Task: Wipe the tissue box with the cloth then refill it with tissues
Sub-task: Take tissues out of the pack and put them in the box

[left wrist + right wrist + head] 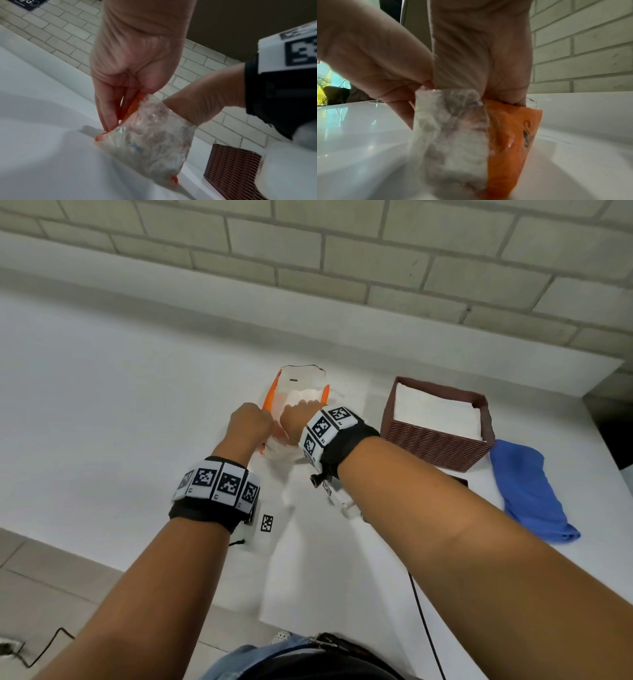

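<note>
- The left hand [248,421] pinches the near edge of the clear, orange-sided tissue pack [298,392] standing on the white desk [120,412].
- The right hand [296,419] grips the pack's open end, fingers inside.
- The brown woven tissue box [438,440], holding white tissues [435,412], stands to the right.
- The blue cloth [527,491] lies just beside it.

At frame centre, the right hand [481,54] reaches down into a clear-and-orange tissue packet [471,142] standing on the white counter [359,135]; the left hand [373,56] pinches its left edge.
</note>
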Motion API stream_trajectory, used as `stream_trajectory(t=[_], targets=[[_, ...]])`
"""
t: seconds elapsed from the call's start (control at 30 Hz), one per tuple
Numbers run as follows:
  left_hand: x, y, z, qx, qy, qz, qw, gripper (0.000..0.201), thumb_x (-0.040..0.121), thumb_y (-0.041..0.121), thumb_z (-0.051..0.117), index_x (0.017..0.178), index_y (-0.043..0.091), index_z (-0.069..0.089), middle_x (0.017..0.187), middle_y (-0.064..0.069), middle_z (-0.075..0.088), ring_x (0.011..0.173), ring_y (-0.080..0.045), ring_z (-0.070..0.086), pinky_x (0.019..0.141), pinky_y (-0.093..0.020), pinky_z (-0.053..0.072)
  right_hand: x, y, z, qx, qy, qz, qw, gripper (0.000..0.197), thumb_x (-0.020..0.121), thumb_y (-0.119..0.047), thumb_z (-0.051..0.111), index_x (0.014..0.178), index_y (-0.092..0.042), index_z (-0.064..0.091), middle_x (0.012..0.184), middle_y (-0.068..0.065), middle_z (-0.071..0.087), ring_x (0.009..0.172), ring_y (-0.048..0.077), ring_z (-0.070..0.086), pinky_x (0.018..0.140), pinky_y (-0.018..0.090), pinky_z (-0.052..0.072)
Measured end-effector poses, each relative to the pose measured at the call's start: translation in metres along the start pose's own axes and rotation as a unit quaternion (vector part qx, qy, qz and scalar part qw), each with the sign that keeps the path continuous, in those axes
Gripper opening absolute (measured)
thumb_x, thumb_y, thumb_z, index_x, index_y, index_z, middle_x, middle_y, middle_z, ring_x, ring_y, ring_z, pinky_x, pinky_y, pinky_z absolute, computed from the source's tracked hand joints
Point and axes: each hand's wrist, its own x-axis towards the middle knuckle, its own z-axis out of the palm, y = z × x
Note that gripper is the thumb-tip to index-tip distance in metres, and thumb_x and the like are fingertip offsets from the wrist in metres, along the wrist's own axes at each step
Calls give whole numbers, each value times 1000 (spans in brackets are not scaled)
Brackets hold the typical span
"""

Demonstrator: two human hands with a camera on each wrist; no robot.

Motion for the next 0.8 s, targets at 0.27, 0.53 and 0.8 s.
stream_trajectory(t=[0.27, 0.53, 0.8], targets=[[0, 1, -1, 7, -5, 3, 1000, 35, 96, 10, 34, 63, 4, 42, 63, -15, 50, 70, -38, 61, 57, -29, 46, 9, -4, 4, 57, 51, -1, 997, 33, 99, -27, 37, 118, -8, 56, 123, 9, 54, 120, 24, 52, 95, 30, 43], [1, -3, -3, 13, 19, 10, 1000, 33, 97, 11, 34, 66, 4, 41, 112, -28, 62, 90, -36, 57, 81, -39, 48, 10, 17, 6, 223, 184, -8, 957, 44, 88, -23, 53, 127, -5, 42, 104, 13, 63, 93, 31, 63, 64, 32, 38], [5, 1, -1, 98, 11, 18, 995, 35, 98, 17, 36, 108, -9, 57, 113, -27, 63, 104, -40, 60, 76, -35, 41, -1, 52, -11, 499, 281, 97, 814, 38, 82, -15, 56, 119, -6, 54, 100, 12, 65, 88, 29, 61, 73, 34, 51]])
